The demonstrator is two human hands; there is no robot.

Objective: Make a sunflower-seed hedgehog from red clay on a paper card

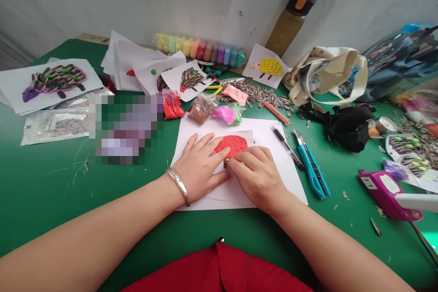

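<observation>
A flattened red clay shape (pixel 234 146) lies on a small white card, which rests on a larger white sheet (pixel 280 173). My left hand (pixel 201 164), with a silver bangle at the wrist, is spread flat on the card, its fingertips at the left edge of the red clay. A bit of purple clay shows beside those fingers. At the lower edge of the red shape, my right hand (pixel 255 173) is closed, fingers curled and pinched together by a small brown piece (pixel 226 163). What sits between its fingertips is hidden.
A black pen (pixel 287 146) and a blue cutter (pixel 312 166) lie to the right. Bagged clay (pixel 173 105), sunflower seeds (pixel 255 93) and an orange marker (pixel 277 113) are behind. Farther right are a black strap (pixel 349 127) and a magenta tool (pixel 388 194). A bottle (pixel 289 23) stands by the wall.
</observation>
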